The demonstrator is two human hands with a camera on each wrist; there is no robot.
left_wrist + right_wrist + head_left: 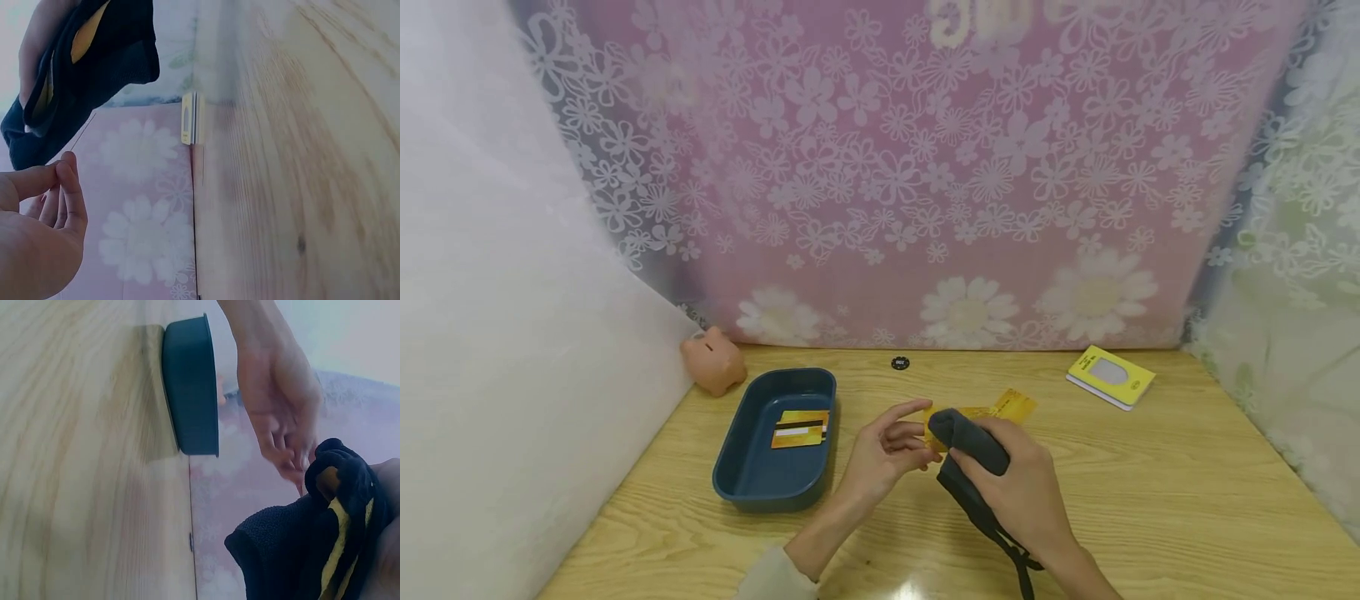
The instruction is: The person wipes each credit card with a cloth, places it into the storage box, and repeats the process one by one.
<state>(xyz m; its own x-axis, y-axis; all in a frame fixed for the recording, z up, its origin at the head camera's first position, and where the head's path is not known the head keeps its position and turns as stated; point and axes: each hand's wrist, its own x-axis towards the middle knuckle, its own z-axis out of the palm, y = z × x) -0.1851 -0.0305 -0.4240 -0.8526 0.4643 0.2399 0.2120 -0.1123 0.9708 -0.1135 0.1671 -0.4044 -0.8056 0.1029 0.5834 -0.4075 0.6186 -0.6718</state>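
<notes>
In the head view my left hand (883, 454) pinches a thin gold card (930, 427) at its edge; the card shows nearly edge-on above the fingertips in the left wrist view. Beside it, my right hand (1026, 492) grips a dark folded cloth (973, 442) with a cord hanging down. Yellow strips show inside the cloth (281, 544) in the right wrist view. Another gold card (1015, 406) shows behind the cloth; whether it lies on the table or is held, I cannot tell. My left hand (47, 219) is just below the cloth (94, 69) in the left wrist view.
A blue tray (726, 467) at the left holds gold cards (799, 429). Behind it on the left stands a pink piggy bank (713, 362). A black round chip (900, 363) lies near the table's back edge, and a yellow booklet (1108, 377) at the back right.
</notes>
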